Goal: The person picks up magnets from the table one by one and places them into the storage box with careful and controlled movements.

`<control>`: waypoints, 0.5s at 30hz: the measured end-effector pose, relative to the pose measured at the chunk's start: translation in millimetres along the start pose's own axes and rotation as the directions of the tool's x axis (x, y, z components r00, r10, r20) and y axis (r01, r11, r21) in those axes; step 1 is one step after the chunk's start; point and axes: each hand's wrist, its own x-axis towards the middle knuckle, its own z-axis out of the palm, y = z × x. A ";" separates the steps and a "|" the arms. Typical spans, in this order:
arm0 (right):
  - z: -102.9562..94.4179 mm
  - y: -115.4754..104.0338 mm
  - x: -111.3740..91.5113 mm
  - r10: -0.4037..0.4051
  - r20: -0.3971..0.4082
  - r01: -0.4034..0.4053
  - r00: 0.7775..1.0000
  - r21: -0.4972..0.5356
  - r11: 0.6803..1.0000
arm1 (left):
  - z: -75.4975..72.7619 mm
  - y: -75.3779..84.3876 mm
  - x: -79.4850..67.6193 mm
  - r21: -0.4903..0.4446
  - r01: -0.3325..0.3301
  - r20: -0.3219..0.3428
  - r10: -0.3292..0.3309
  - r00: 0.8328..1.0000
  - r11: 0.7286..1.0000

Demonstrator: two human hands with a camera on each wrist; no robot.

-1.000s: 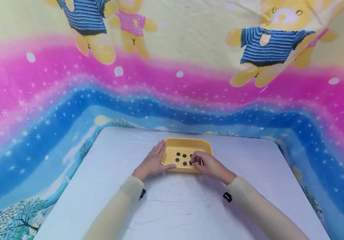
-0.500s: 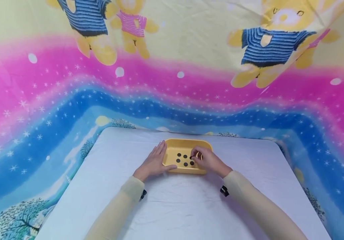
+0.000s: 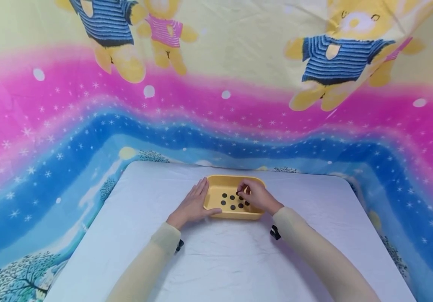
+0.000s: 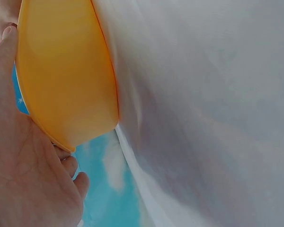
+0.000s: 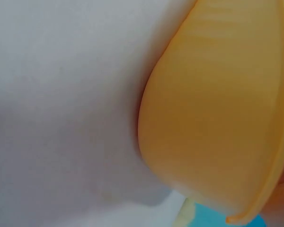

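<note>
A yellow rectangular tray (image 3: 212, 191) lies on the white-covered table, several small dark round discs (image 3: 233, 207) spread flat over its floor. My left hand (image 3: 193, 201) rests at its left end. Its fingers lie extended along the short side, and the thumb touches the front rim. In the left wrist view, the left hand (image 4: 28, 161) bears against the rim of the tray (image 4: 66, 75). My right hand (image 3: 257, 195) reaches in over the right side, pinching one dark disc (image 3: 237, 193) between thumb and fingertips. The tray (image 5: 213, 109) hides most of that hand in the right wrist view.
The table (image 3: 224, 260) has a white, slightly creased cloth and rounded far corners. Behind and beside it hangs a curtain (image 3: 254, 113) printed with bears, snowflakes and trees. A black strap piece (image 3: 275, 232) shows under the right sleeve, another (image 3: 180, 245) under the left.
My right hand has shifted away from me and slightly left across the tray. Another disc now shows at the tray's right side. The left hand stays in place.
</note>
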 end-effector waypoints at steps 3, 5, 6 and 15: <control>4.3 3.5 5.9 0.024 -0.002 -0.024 1.000 -0.008 1.000 | -0.2 -0.1 -0.2 -0.004 0.002 0.002 -0.002 1.000 1.000; 6.5 4.9 9.1 0.044 -0.008 -0.044 0.999 -0.010 0.999 | -0.3 0.0 -0.3 -0.004 0.004 0.004 -0.004 1.000 1.000; 7.4 5.6 10.5 0.050 -0.012 -0.050 0.999 -0.012 0.999 | -0.5 0.3 -0.4 -0.006 0.004 0.003 -0.004 1.000 1.000; 11.6 10.6 22.6 0.164 -0.022 -0.165 0.986 -0.021 0.986 | 0.0 0.4 0.3 0.003 0.005 0.003 -0.005 1.000 1.000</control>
